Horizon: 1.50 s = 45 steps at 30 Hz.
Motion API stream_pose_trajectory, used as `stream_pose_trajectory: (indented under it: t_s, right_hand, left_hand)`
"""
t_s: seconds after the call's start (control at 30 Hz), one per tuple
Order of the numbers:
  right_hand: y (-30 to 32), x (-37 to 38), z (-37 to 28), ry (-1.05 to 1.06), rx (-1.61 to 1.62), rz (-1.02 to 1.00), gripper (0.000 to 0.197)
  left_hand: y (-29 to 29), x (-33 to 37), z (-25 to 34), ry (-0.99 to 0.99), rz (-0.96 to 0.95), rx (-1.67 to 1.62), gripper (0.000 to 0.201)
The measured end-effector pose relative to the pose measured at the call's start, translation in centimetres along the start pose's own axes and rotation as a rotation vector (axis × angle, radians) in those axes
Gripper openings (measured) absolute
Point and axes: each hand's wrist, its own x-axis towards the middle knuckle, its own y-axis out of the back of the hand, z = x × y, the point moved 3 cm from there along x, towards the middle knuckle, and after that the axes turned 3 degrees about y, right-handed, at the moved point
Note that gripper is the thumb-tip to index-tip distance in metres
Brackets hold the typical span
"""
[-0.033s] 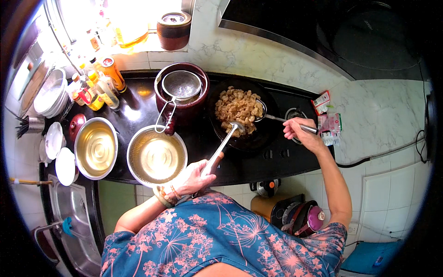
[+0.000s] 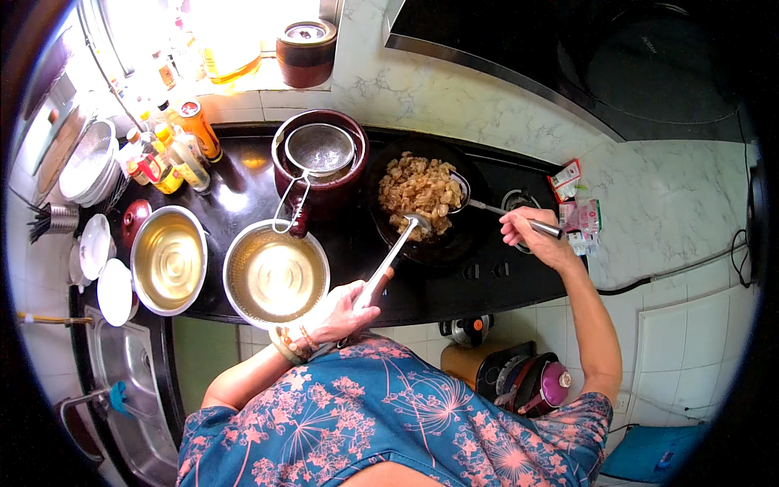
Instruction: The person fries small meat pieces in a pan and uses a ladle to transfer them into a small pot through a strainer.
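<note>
The left hand (image 2: 337, 315) gripped a metal ladle (image 2: 386, 268) at the table's (image 2: 350, 264) front edge; the right hand (image 2: 535, 235) held a metal utensil (image 2: 488, 209) near its right end. Both tool heads touched brown food chunks (image 2: 415, 188) in the dark wok (image 2: 445, 252), near the back edge.

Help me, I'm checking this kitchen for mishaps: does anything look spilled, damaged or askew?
Nothing stands out. The food lies inside the wok, the left hand and right hand each hold a utensil, the strainer sits at the pot's mouth, and no spill shows.
</note>
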Motion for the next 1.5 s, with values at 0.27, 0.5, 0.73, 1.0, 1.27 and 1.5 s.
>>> stream_pose_trajectory:
  t_s: [0.27,0.5,0.73,1.0,1.27,1.5]
  right_hand:
    - [3.5,1.0,-3.1,-0.048,-0.126,-0.057,0.021]
    - [4.6,6.5,2.2,-0.156,0.096,0.056,0.023]
    - [1.4,7.3,-0.3,0.08,-0.085,-0.165,0.022]
    - [5.9,6.5,-4.0,0.043,-0.21,-0.206,0.026]
    - [3.0,12.2,0.6,0.157,-0.145,-0.096,0.03]
    - [-1.5,12.5,-1.6,0.149,-0.015,-0.19,0.04]
  left_hand:
    - [-0.2,0.0,0.0,0.005,0.02,-0.003,0.023]
    - [0.0,0.6,-2.1,-0.074,0.024,0.045,0.023]
    - [-0.1,0.3,-0.7,0.063,0.008,-0.025,0.023]
    - [0.2,0.1,-0.6,0.091,0.045,0.073,0.022]
    - [0.1,-0.6,1.9,0.027,0.165,0.216,0.019]
    - [-0.1,-0.6,0.5,0.062,0.184,0.199,0.017]
